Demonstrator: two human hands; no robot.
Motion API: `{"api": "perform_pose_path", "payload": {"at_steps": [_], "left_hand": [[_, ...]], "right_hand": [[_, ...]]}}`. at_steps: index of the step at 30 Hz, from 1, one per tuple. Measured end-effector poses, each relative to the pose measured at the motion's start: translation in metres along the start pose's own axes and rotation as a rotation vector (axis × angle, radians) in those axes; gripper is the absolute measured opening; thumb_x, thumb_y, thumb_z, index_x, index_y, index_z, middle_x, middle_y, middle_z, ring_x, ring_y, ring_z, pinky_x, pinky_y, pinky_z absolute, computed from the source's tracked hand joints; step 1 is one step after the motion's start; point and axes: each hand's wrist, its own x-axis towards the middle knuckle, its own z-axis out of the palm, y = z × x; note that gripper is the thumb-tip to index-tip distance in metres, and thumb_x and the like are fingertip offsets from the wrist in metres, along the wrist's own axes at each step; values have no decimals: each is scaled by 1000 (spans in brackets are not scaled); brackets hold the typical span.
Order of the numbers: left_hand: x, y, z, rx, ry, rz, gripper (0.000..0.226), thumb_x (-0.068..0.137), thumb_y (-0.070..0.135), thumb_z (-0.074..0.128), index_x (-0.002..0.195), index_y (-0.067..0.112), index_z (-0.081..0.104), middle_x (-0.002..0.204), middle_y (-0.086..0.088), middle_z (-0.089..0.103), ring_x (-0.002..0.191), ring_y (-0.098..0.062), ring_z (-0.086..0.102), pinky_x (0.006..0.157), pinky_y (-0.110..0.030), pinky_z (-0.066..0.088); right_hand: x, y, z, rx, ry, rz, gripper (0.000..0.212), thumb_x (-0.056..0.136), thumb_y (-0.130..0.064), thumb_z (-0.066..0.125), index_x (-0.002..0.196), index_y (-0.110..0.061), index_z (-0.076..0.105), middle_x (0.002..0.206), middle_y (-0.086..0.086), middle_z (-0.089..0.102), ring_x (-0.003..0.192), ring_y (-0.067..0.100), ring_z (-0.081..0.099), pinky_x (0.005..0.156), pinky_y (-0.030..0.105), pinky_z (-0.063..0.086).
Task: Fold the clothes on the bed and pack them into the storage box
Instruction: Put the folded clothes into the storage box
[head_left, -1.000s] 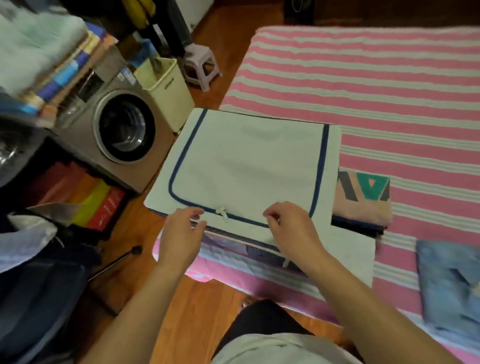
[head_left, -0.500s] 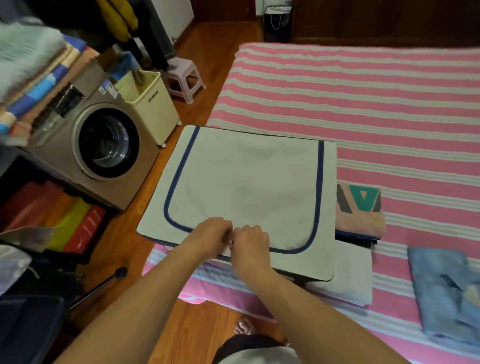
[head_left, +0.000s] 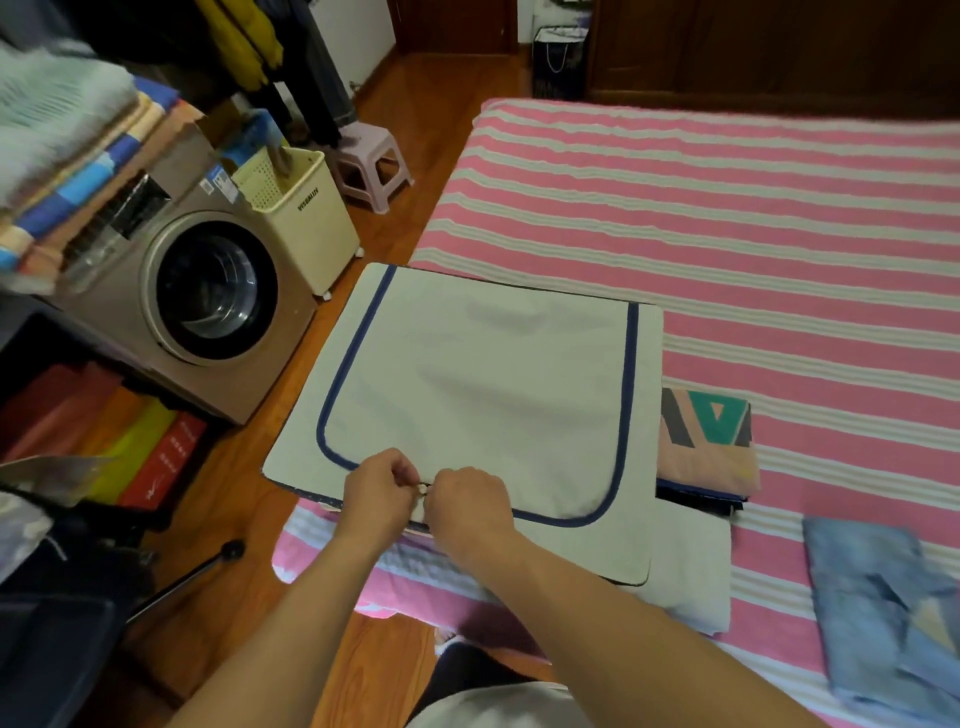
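Observation:
A cream fabric storage box (head_left: 483, 384) with a navy zip line around its lid sits on the near left corner of the pink striped bed (head_left: 727, 218). My left hand (head_left: 379, 493) and my right hand (head_left: 467, 506) meet at the front edge of the lid, each pinching a small white zip pull (head_left: 423, 488) between them. A folded patterned cloth (head_left: 706, 441) lies just right of the box. A folded blue garment (head_left: 883, 608) rests on the bed at the lower right. A white cloth (head_left: 691, 577) lies under the box's front right corner.
A washing machine (head_left: 197, 306) stands on the wooden floor to the left, with folded towels stacked on top. A cream laundry basket (head_left: 301, 208) and a small pink stool (head_left: 371, 166) stand beyond it. Dark bags lie at the lower left.
My hands were apart along the lid's front edge with the flap slightly lifted; they have come together at the zip pulls and the lid now lies flat.

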Motion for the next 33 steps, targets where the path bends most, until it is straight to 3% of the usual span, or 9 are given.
{"api": "perform_pose_path", "payload": {"at_steps": [3,6,14,18,22,27,30,33], "left_hand": [[6,-6,-8,73,-28,107,28,85,-9,60,76,18,61,74,1,64,73,-15,62,67,-35,58],[15,-13,-15,141,-74,176,29,84,-10,57,77,18,60,81,1,61,74,-17,62,69,-40,59],[31,-46,-24,95,-143,172,29,91,-6,59,78,20,62,90,-1,63,80,-13,62,71,-29,56],[34,-47,-22,62,-188,171,26,93,-2,63,80,20,63,89,0,65,81,-13,63,70,-22,49],[28,-49,-29,5,-212,173,23,94,1,66,84,23,64,90,1,65,83,-12,63,69,-18,48],[19,-53,-28,-10,-160,174,29,92,-3,66,82,24,66,89,3,64,83,-12,64,74,-22,53],[17,-49,-25,-6,-108,150,32,91,-7,64,81,24,66,87,2,63,83,-11,63,76,-28,56],[15,-43,-22,8,-72,118,35,90,-10,63,79,23,66,87,3,62,82,-11,63,76,-30,57]], "right_hand": [[6,-5,-1,20,11,22,16,99,-20,47,84,-15,51,79,5,56,72,26,53,65,33,40],[2,0,-3,99,-10,79,19,97,-24,47,80,-15,51,78,5,53,71,27,51,64,33,39],[-82,122,-10,-31,17,285,24,100,-33,42,78,-25,47,79,-4,53,74,20,50,63,31,34],[-89,162,-36,-167,14,246,24,104,-32,38,88,-26,55,91,-6,57,86,18,56,67,31,35],[-47,196,-76,-270,5,163,20,106,-35,40,88,-27,48,91,-9,52,85,15,52,68,27,40],[62,250,-122,-368,107,103,28,104,-35,46,92,-16,63,91,0,60,84,25,61,67,35,49],[116,276,-151,-440,205,82,27,103,-32,51,98,-11,68,95,6,65,86,31,64,64,33,42],[146,286,-174,-469,206,116,26,104,-27,51,99,-7,66,86,4,56,75,27,55,64,34,44]]}}
